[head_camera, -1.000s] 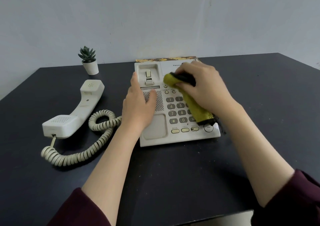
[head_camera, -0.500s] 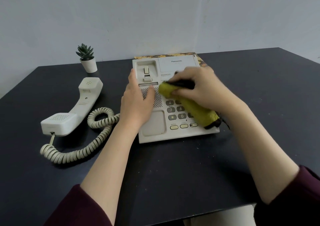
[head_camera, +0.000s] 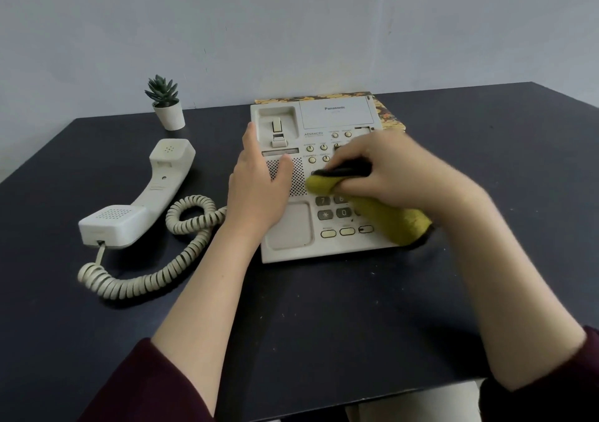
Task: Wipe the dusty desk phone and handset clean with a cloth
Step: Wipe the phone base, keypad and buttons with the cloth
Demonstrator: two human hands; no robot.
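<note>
Our right hand (head_camera: 393, 169), clenched round cloth (head_camera: 382, 214), has slid down from top buttons onto keypad of phone (head_camera: 291, 227). Left hand (head_camera: 259, 191) stays flat on speaker, steadying. Base half wiped; handset (head_camera: 139, 201) lies untouched on desk (head_camera: 324, 324), left.

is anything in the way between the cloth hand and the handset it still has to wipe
Yes. The left hand resting on the phone base sits between the right hand gripping the cloth and the handset.
</note>
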